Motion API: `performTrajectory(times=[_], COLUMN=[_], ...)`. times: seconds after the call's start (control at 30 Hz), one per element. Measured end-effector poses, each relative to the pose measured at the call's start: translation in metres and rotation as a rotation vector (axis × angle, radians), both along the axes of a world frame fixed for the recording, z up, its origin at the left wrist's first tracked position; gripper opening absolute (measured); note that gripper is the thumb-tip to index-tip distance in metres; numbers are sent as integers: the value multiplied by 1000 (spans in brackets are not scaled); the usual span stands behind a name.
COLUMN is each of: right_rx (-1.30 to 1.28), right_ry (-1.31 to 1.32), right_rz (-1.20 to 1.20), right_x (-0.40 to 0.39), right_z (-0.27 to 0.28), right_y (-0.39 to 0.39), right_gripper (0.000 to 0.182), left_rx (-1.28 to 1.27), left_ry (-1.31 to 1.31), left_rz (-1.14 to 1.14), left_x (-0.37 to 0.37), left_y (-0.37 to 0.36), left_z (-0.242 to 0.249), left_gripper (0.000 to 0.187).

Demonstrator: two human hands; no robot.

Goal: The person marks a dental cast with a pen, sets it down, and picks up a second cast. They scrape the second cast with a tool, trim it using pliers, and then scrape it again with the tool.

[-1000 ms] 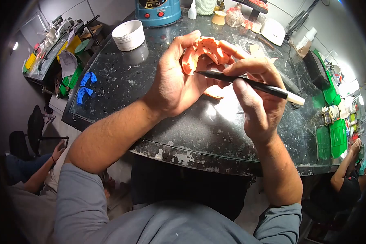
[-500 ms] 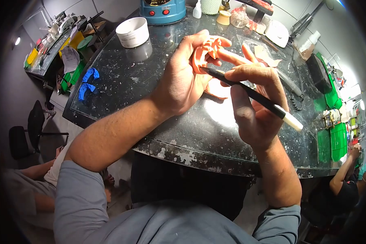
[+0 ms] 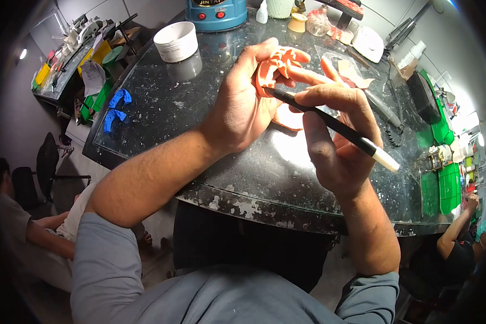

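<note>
My left hand [image 3: 240, 102] holds up an orange-pink dental cast [image 3: 263, 75], an arch with an uneven, ridged surface, above the bench. Its fingers are wrapped round the cast's outer side. In my right hand [image 3: 345, 140] is a black pen [image 3: 337, 125] with a white rear end, gripped between thumb and fingers. The pen's tip meets the lower edge of the cast, or lies very close to it. Some right-hand fingers reach across to the cast and seem to steady it. Below, a second orange-pink piece [image 3: 290, 120] rests on the bench, partly hidden by my hands.
On the dark, worn bench [image 3: 162, 124] stand a white tub [image 3: 173, 49] and a blue machine [image 3: 216, 20]. Two blue arch-shaped pieces [image 3: 116, 113] lie at the left. A grey handpiece [image 3: 383, 110] with a coiled cord lies right. Other people sit at both sides.
The pen and my right hand have shifted very slightly left, with the tip still at the cast's lower edge. At the far left, a seated person has moved further into view.
</note>
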State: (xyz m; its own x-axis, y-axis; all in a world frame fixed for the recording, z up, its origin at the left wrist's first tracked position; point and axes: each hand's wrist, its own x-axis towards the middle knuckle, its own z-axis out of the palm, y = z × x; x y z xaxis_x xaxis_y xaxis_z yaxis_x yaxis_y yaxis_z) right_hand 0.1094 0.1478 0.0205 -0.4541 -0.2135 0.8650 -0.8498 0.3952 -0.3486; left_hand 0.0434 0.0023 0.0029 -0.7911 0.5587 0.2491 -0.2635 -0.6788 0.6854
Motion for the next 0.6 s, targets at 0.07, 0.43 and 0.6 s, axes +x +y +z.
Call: performTrajectory(times=[0.07, 0.43, 0.6], right_rx=[4, -15, -40], right_ry=[-11, 1, -32], right_rz=[-1, 5, 31], right_x=[0, 0, 0], right_z=[0, 1, 0], right_y=[1, 1, 1], right_gripper=[29, 26, 25], left_rx=[-1, -31, -44], left_ry=[0, -3, 44], left_rz=[0, 66, 27], left_x=[0, 1, 0], left_y=[0, 2, -1], left_z=[0, 3, 3], left_gripper=[50, 51, 51])
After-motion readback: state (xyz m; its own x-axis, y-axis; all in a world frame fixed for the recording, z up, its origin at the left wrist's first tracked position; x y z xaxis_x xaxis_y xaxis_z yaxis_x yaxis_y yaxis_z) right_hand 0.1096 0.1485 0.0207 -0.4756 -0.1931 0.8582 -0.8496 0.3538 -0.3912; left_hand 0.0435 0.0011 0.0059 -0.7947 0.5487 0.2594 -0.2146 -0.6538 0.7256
